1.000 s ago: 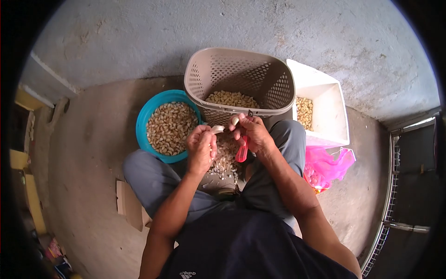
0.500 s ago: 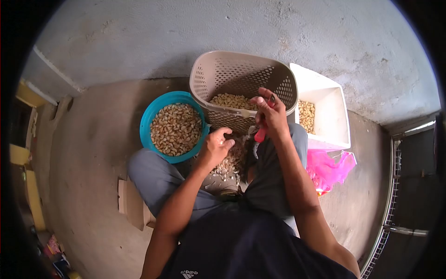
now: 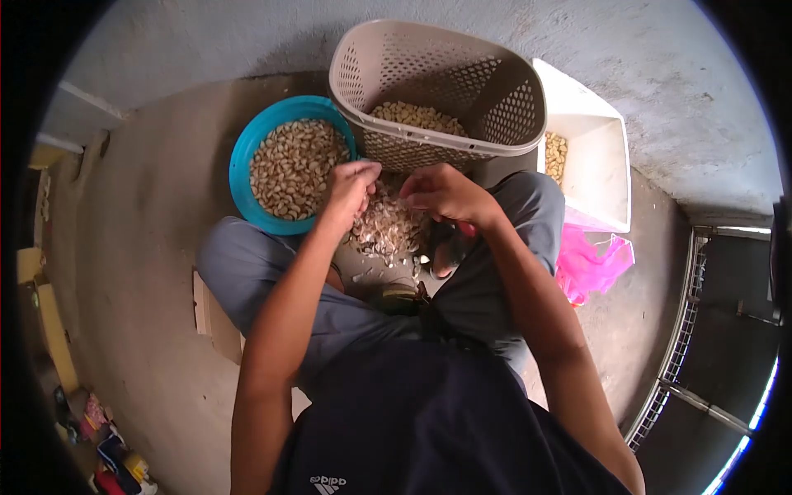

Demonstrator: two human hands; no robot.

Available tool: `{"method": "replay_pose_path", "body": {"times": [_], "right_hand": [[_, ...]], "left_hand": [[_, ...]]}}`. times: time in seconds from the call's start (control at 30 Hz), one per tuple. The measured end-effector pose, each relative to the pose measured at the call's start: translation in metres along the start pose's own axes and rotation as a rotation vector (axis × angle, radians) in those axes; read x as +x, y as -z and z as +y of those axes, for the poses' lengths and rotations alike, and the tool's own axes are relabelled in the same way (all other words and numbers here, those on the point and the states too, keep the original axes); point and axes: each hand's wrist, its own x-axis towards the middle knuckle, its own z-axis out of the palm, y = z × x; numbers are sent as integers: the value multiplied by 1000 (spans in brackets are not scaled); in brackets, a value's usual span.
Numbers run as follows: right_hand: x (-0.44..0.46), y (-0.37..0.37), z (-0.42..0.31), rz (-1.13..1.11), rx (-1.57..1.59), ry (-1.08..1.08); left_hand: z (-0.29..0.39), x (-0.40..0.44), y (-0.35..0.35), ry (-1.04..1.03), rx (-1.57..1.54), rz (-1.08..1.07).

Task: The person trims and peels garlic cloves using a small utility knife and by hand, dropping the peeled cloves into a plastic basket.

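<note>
My left hand (image 3: 350, 194) is closed in a pinch beside the right rim of a turquoise basin (image 3: 238, 177); whatever its fingertips hold is hidden. Unpeeled garlic cloves (image 3: 297, 165) fill the basin. My right hand (image 3: 450, 196) is closed around a small knife, of which only the red handle (image 3: 468, 228) shows below the palm. Both hands hover close together, slightly apart, over a heap of garlic skins (image 3: 386, 233) on the floor. Behind them stands a beige perforated basket (image 3: 429, 147) with peeled garlic cloves (image 3: 419, 118) at its bottom.
A white foam box (image 3: 609, 169) with more pale cloves (image 3: 556, 157) stands right of the basket. Near it lies a pink plastic bag (image 3: 592, 262). My bent knees flank the skins. Cardboard (image 3: 216, 322) lies by the left knee, and a wall (image 3: 206, 49) rises behind.
My right hand has come down from the basket's opening toward my left hand, keeping the knife. The left hand's fingers have closed together. The view has tilted, so the containers appear higher.
</note>
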Motion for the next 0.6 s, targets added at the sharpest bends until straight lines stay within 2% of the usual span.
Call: {"method": "replay_pose_path", "body": {"times": [0.07, 0.1, 0.2, 0.27, 0.4, 0.47, 0.57, 0.6], "right_hand": [[39, -6, 54, -142, -464, 59], [61, -15, 78, -299, -792, -5], [78, -56, 124, -575, -991, -205], [66, -79, 159, -590, -873, -215], [67, -132, 262, -626, -916, -356], [64, -145, 299, -551, -955, -380], [66, -158, 323, -383, -1001, -387], [66, -163, 329, -329, -1021, -382]], "left_hand": [[17, -5, 2, -75, 68, 71], [24, -4, 5, -107, -19, 47], [61, -14, 3, -139, -247, -17], [79, -23, 3, -181, -343, -47], [107, -47, 18, -297, -341, 54], [114, -52, 31, -343, -271, 174], [112, -50, 49, -282, -547, 130], [111, -50, 52, -256, -538, 138]]}}
